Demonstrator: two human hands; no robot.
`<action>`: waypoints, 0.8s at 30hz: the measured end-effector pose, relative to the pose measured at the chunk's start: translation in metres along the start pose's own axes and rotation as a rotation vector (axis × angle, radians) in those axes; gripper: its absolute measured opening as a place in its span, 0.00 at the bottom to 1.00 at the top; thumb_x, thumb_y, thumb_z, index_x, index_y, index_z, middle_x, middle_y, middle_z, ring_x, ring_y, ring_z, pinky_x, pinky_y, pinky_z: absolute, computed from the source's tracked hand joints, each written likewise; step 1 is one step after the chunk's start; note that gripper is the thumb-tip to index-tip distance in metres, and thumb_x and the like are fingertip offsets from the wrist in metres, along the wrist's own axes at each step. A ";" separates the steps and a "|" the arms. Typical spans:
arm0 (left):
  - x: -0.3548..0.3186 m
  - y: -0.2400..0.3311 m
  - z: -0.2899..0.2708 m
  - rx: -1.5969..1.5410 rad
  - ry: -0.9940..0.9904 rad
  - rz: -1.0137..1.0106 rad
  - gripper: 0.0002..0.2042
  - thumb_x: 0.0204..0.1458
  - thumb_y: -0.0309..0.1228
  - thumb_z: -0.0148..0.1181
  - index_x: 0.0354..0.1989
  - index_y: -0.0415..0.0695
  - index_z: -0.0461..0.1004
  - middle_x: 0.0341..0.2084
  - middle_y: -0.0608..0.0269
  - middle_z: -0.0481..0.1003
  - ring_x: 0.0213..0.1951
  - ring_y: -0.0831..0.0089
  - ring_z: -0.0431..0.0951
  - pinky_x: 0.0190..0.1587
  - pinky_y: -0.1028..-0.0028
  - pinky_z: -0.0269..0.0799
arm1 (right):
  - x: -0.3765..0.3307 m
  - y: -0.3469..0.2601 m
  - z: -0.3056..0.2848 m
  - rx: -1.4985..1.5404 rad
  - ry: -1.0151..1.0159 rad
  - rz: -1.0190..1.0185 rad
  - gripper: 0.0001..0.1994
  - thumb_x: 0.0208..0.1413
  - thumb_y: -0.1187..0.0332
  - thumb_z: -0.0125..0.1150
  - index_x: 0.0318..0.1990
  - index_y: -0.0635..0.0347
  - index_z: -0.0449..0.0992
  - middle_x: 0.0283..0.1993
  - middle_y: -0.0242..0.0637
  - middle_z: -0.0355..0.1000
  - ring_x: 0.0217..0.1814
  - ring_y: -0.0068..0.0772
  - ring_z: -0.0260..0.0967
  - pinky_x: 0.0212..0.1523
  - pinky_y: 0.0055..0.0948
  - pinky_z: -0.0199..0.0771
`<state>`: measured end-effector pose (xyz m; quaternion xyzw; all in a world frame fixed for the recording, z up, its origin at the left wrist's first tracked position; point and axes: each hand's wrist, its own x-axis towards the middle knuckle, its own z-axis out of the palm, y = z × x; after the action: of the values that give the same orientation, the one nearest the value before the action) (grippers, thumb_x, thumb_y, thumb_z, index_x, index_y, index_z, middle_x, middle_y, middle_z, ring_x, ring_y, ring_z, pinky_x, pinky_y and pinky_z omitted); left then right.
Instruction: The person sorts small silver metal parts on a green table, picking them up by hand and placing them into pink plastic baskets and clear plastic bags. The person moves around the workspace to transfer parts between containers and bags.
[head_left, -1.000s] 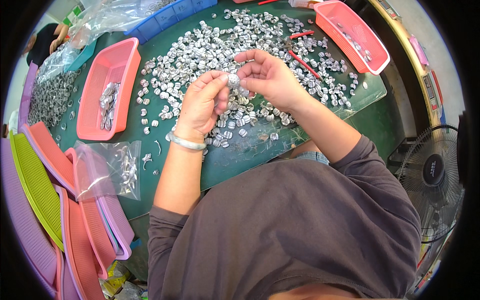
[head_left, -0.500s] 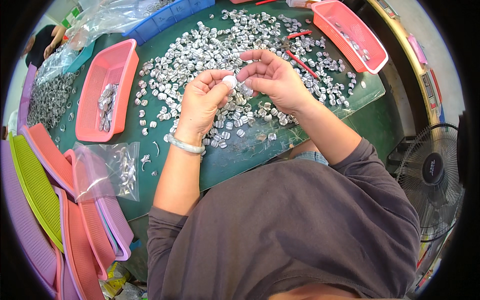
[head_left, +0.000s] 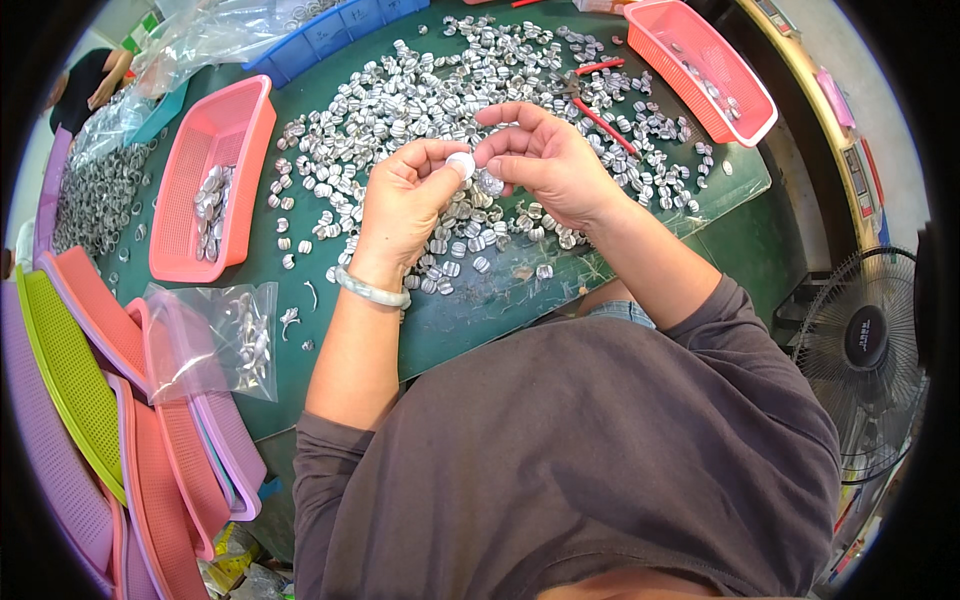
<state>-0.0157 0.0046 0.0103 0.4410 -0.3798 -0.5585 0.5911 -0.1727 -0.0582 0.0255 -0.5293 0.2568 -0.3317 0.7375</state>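
Observation:
My left hand [head_left: 405,195], with a pale bangle at its wrist, pinches a round whitish disc [head_left: 461,165] between thumb and fingers. Close beside it, my right hand [head_left: 560,165] grips a shiny silver round piece [head_left: 490,183] between thumb and forefinger, its other fingers loosely curled. The two pieces nearly meet; whether they touch I cannot tell. Beneath both hands spreads a wide heap of small curved silver metal pieces [head_left: 400,95] with dark stripes, on a green tabletop [head_left: 440,330].
Pink plastic baskets holding silver pieces stand left [head_left: 258,190] and far right [head_left: 750,130]. Red-handled pliers [head_left: 605,127] lie on the heap. A clear bag [head_left: 215,340] rests on stacked coloured baskets [head_left: 65,370]. A blue tray [head_left: 335,38] is behind, a fan [head_left: 865,340] right, another person [head_left: 85,85] far left.

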 end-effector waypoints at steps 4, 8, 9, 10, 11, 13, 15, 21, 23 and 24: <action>0.000 0.000 -0.001 0.007 -0.002 -0.023 0.05 0.46 0.23 0.55 0.32 0.38 0.71 0.22 0.70 0.71 0.21 0.88 0.66 0.21 0.88 0.58 | 0.000 0.000 -0.001 0.013 -0.005 0.000 0.19 0.44 0.80 0.54 0.46 0.65 0.61 0.31 0.33 0.69 0.32 0.20 0.66 0.28 0.18 0.66; 0.003 -0.003 -0.010 -0.196 -0.010 -0.138 0.04 0.48 0.26 0.49 0.31 0.40 0.68 0.22 0.66 0.70 0.19 0.84 0.64 0.18 0.88 0.55 | 0.001 -0.001 -0.004 0.089 -0.002 -0.001 0.20 0.45 0.79 0.54 0.48 0.63 0.60 0.33 0.34 0.69 0.33 0.20 0.66 0.29 0.18 0.67; 0.003 -0.003 -0.010 -0.251 -0.006 -0.171 0.04 0.48 0.26 0.48 0.31 0.40 0.67 0.23 0.64 0.70 0.20 0.82 0.66 0.18 0.87 0.57 | 0.002 0.001 -0.007 0.114 -0.012 -0.004 0.21 0.46 0.78 0.55 0.49 0.63 0.60 0.34 0.33 0.69 0.33 0.19 0.66 0.30 0.17 0.67; 0.003 -0.003 -0.010 -0.306 -0.001 -0.205 0.04 0.48 0.27 0.47 0.30 0.40 0.67 0.23 0.62 0.70 0.21 0.80 0.67 0.18 0.87 0.58 | 0.003 0.003 -0.009 0.139 -0.022 -0.007 0.21 0.46 0.76 0.55 0.50 0.62 0.59 0.35 0.33 0.68 0.34 0.19 0.65 0.31 0.16 0.67; 0.003 -0.003 -0.009 -0.361 0.004 -0.238 0.04 0.49 0.27 0.46 0.30 0.40 0.66 0.24 0.60 0.71 0.22 0.77 0.69 0.18 0.87 0.59 | 0.003 0.003 -0.010 0.164 -0.034 -0.013 0.21 0.46 0.76 0.55 0.50 0.62 0.59 0.35 0.33 0.68 0.34 0.19 0.65 0.31 0.16 0.67; 0.003 -0.004 -0.008 -0.339 -0.037 -0.259 0.06 0.49 0.29 0.46 0.32 0.40 0.66 0.24 0.58 0.71 0.23 0.74 0.70 0.18 0.86 0.61 | 0.004 0.003 -0.011 0.215 -0.059 -0.024 0.21 0.47 0.76 0.55 0.50 0.62 0.59 0.35 0.32 0.68 0.34 0.19 0.65 0.32 0.16 0.67; 0.001 -0.001 -0.004 -0.278 -0.084 -0.275 0.06 0.49 0.29 0.47 0.32 0.40 0.66 0.24 0.59 0.71 0.22 0.76 0.70 0.17 0.86 0.61 | 0.005 0.004 -0.011 0.239 -0.081 -0.054 0.21 0.47 0.76 0.55 0.50 0.62 0.59 0.35 0.32 0.68 0.34 0.19 0.65 0.32 0.16 0.67; -0.002 -0.001 0.000 -0.243 -0.145 -0.299 0.03 0.48 0.28 0.51 0.29 0.44 0.68 0.20 0.67 0.71 0.19 0.82 0.67 0.19 0.87 0.58 | 0.006 0.007 -0.010 0.227 -0.104 -0.094 0.20 0.48 0.76 0.53 0.50 0.63 0.59 0.36 0.33 0.67 0.35 0.21 0.65 0.34 0.18 0.67; -0.001 -0.002 -0.001 -0.253 -0.137 -0.288 0.03 0.48 0.28 0.52 0.29 0.43 0.68 0.20 0.67 0.70 0.19 0.83 0.66 0.19 0.87 0.57 | 0.006 0.007 -0.010 0.231 -0.091 -0.087 0.19 0.49 0.76 0.52 0.50 0.63 0.59 0.37 0.34 0.67 0.35 0.22 0.65 0.35 0.20 0.67; 0.000 -0.002 -0.001 -0.256 -0.133 -0.282 0.02 0.48 0.28 0.52 0.28 0.43 0.68 0.20 0.68 0.70 0.19 0.83 0.66 0.19 0.87 0.57 | 0.005 0.007 -0.009 0.245 -0.081 -0.078 0.19 0.50 0.76 0.51 0.50 0.63 0.59 0.37 0.35 0.67 0.35 0.23 0.65 0.35 0.21 0.67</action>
<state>-0.0156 0.0052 0.0076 0.3731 -0.2783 -0.7073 0.5321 -0.1744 -0.0664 0.0163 -0.4577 0.1637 -0.3675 0.7929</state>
